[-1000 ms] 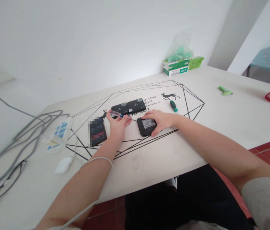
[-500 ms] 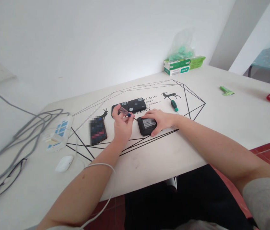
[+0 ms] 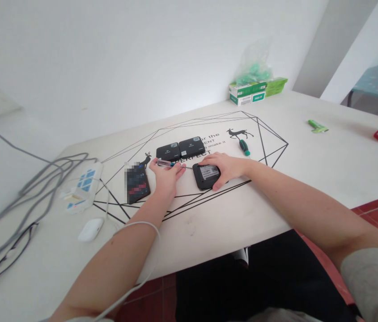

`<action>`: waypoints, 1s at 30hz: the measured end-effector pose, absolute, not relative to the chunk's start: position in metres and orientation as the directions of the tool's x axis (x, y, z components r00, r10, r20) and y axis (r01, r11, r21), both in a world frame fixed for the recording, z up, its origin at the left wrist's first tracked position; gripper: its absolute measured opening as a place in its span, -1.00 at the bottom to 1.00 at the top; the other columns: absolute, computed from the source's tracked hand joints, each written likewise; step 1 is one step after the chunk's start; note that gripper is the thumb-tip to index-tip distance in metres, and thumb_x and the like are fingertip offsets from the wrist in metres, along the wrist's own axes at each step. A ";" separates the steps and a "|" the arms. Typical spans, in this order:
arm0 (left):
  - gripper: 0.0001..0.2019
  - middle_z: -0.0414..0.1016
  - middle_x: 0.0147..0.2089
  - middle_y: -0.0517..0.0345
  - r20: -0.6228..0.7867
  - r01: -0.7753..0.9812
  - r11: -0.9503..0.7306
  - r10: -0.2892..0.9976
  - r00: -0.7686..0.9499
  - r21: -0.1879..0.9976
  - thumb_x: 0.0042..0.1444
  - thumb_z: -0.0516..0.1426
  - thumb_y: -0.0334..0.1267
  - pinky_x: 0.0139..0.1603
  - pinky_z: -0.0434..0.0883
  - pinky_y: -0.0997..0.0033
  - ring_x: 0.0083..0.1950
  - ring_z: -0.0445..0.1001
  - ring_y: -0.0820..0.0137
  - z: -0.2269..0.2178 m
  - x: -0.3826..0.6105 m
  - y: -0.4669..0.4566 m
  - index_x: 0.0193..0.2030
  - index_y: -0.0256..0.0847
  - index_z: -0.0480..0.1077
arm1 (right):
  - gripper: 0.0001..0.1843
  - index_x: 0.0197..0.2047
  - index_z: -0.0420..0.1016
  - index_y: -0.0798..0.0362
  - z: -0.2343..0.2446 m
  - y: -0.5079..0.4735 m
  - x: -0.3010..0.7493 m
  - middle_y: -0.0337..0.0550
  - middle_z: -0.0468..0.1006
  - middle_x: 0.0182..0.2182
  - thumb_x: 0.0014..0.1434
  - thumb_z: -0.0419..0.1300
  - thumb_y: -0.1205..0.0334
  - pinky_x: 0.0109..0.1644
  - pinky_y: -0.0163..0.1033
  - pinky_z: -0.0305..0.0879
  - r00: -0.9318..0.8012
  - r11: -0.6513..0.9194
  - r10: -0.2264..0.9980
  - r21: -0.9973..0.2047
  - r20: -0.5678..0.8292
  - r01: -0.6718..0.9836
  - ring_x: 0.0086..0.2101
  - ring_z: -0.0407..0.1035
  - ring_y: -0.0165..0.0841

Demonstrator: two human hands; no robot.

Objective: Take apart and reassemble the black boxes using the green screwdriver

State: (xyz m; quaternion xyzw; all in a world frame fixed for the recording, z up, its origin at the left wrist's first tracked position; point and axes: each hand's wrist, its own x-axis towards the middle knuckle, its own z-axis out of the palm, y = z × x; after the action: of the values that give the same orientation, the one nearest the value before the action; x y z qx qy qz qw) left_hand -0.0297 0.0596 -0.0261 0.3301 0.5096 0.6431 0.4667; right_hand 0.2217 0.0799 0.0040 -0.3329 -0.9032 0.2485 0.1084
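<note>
My left hand (image 3: 167,178) is closed around a screwdriver (image 3: 164,163) with a clear handle and a blue collar. Its thin shaft points right, and the tip reaches the left edge of a small black box (image 3: 203,182) with a white label. My right hand (image 3: 225,169) grips that box from its right side, thumb at the near edge and fingers over the far edge. Just beyond, two similar black boxes, one on the left (image 3: 167,152) and one on the right (image 3: 191,146), lie side by side. A green-and-black screwdriver (image 3: 244,147) rests beyond my right wrist.
A phone (image 3: 138,183) lies left of my left hand. Farther left are a white earphone case (image 3: 90,229), a power strip (image 3: 83,185), grey cables (image 3: 41,179) and glasses (image 3: 7,259). Green boxes (image 3: 247,91) stand by the wall. A white cable crosses my left forearm.
My left hand has moved left and lowered, bringing the screwdriver from a slant to nearly level. The left black box beyond shows more fully. My right hand and its box stay almost still.
</note>
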 end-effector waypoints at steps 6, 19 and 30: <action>-0.07 0.47 -0.10 0.24 -0.039 -0.233 -0.048 0.934 -0.355 0.971 0.04 0.33 -0.53 -0.23 0.62 0.42 -0.31 0.67 0.43 -0.023 -0.027 0.059 0.37 0.13 -0.11 | 0.17 0.49 0.31 -0.08 0.004 0.080 0.224 0.05 0.32 0.45 -0.16 0.57 -0.15 0.54 0.29 -0.02 -0.763 0.650 0.647 -0.535 0.017 0.540 0.40 0.17 0.17; 0.00 0.49 -0.25 0.26 -0.056 -0.170 0.016 0.970 -0.237 0.985 0.02 0.28 -0.58 -0.26 0.55 0.42 -0.34 0.67 0.36 -0.016 -0.030 0.059 0.50 -0.06 -0.15 | 0.21 0.57 0.15 -0.05 -0.005 0.086 0.229 0.08 0.02 0.58 -0.11 0.51 0.09 0.61 0.28 -0.23 -0.813 0.656 0.581 -0.565 -0.044 0.500 0.57 -0.25 0.11; 0.04 0.49 -0.29 0.28 -0.029 -0.126 0.006 0.984 -0.175 0.992 -0.03 0.32 -0.49 -0.27 0.53 0.40 -0.34 0.67 0.33 -0.018 -0.030 0.058 0.52 -0.10 -0.14 | 0.21 0.54 0.21 -0.05 0.000 0.085 0.228 0.10 0.12 0.53 -0.13 0.57 0.00 0.60 0.22 -0.11 -0.811 0.647 0.584 -0.588 -0.027 0.485 0.53 -0.08 0.08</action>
State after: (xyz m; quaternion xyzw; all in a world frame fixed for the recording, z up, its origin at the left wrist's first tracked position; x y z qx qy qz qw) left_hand -0.0301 0.0584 -0.0175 0.4170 0.5143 0.5682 0.4885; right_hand 0.2281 0.0848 0.0001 -0.2958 -0.9037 0.2983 0.0824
